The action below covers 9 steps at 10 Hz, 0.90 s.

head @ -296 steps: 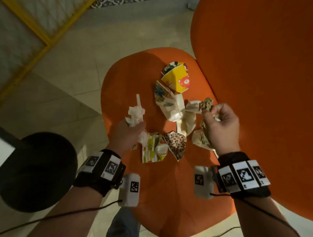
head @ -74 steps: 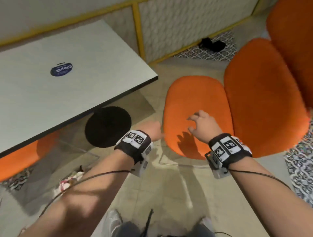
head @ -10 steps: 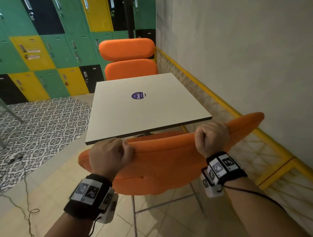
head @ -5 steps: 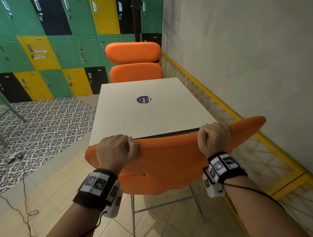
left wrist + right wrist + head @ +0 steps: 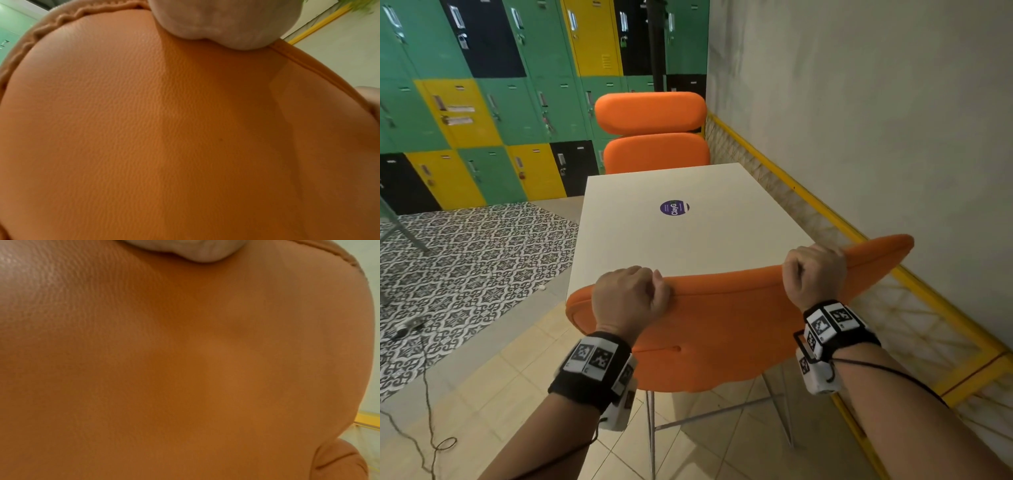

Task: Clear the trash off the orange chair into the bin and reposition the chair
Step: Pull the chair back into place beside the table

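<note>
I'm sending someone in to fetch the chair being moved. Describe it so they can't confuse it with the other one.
Find the white square table beside the yellow-trimmed wall. The orange chair stands at its near end, across from a second orange chair by the lockers. Only this one has the left hand and the right hand gripping its backrest top.

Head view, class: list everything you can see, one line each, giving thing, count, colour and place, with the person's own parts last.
Near chair: one, orange, backrest at the table's near edge, metal legs below.
Table: one, white, centre.
Sticker: one, purple, round, on the tabletop.
Far chair: one, orange, beyond the table.
Lockers: many, green, yellow and black, back wall.
Rail: one, yellow, along the right wall.
Cable: one, dark, on the floor at left.
Left hand: gripping the near chair's top edge.
Right hand: gripping the same edge, further right.
</note>
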Tool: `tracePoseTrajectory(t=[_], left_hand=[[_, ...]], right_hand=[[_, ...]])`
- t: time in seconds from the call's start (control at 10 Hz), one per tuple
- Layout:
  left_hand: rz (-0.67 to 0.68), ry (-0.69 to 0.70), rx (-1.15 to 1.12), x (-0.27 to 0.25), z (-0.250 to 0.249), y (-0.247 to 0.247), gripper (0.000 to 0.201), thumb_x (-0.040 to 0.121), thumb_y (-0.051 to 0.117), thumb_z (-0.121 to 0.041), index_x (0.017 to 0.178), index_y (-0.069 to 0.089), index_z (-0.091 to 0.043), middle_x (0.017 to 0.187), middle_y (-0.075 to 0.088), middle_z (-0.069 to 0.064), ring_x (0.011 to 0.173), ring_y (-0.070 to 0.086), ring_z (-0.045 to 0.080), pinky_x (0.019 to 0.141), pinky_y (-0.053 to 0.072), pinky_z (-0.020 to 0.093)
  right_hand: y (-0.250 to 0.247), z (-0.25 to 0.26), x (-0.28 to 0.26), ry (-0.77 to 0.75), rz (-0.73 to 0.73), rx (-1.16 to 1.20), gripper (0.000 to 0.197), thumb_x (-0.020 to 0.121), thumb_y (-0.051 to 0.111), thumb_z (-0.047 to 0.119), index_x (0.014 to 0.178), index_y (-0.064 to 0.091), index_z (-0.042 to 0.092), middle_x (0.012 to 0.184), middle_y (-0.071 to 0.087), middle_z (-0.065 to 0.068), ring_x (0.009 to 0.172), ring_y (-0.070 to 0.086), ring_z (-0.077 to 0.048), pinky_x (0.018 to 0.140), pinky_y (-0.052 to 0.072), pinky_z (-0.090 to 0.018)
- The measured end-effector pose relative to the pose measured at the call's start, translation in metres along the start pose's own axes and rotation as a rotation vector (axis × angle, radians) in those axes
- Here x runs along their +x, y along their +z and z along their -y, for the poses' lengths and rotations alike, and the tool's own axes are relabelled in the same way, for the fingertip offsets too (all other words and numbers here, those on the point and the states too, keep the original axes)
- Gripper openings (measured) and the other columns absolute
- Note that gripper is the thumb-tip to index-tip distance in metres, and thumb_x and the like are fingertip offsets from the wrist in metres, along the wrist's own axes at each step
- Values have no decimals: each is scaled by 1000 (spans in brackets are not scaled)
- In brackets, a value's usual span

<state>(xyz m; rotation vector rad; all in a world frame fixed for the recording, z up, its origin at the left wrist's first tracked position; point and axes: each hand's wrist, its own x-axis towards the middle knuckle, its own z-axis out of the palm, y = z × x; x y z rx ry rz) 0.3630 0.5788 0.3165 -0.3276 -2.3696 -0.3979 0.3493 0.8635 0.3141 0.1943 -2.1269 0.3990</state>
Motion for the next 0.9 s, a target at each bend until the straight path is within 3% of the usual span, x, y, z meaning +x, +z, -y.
tracePoseTrajectory(t=[0.1,0.2,0.3,0.4,0.6,0.7,0.8,0.9], left_hand=[[30,3,-14,-5,1,-1,50,89,35,-35,45,50,-16,41,45,-4,36,35,13,45,17,15],[47,16,-24,-9,2,-1,51,91,33,-38,50,54,-17,44,49,-4,38,41,13,45,30,19],[93,18,-19,-10,1,-4,50,92,32,-43,54,56,-19,48,50,-6,41,44,11,47,38,23],[133,22,-16,-10,0,-7,49,92,31,-45,57,56,-22,50,51,-8,43,45,10,49,43,27],[116,25,-29,-13,3,-14,51,93,26,-48,60,56,-24,52,49,-11,45,45,8,52,44,25],[77,34,-60,-13,-2,-15,51,95,24,-47,67,59,-23,59,56,-9,52,51,10,57,47,28],[32,117,-145,-36,5,-10,39,95,31,-40,97,63,-18,96,69,2,91,61,19,84,47,38],[-129,284,-213,-72,28,6,42,95,31,-37,129,48,-18,132,54,5,129,43,21,113,26,37]], right_hand=[[-4,-2,-5,10,62,-16,33,81,38,18,48,38,23,44,32,10,44,30,-14,60,32,-29],[-6,-3,-8,38,117,-43,35,83,37,22,50,47,20,45,44,5,47,39,-16,63,32,-30],[-9,-2,-6,85,159,-56,34,84,36,25,51,44,23,46,44,5,48,39,-15,65,28,-28],[-10,-2,-7,121,180,-65,33,86,36,27,52,38,26,46,41,6,50,38,-14,67,34,-30],[-13,-3,-10,183,269,-81,38,88,31,32,59,52,21,56,51,5,63,47,-14,73,40,-35],[-20,6,-17,124,300,-107,40,91,27,36,68,58,24,71,55,10,76,49,-14,73,38,-34],[-30,10,-19,228,310,-84,49,97,19,45,95,63,25,100,59,6,100,51,-16,90,44,-40],[-23,34,-80,237,188,-166,50,96,28,47,133,48,19,141,46,-3,134,38,-23,112,31,-50]])
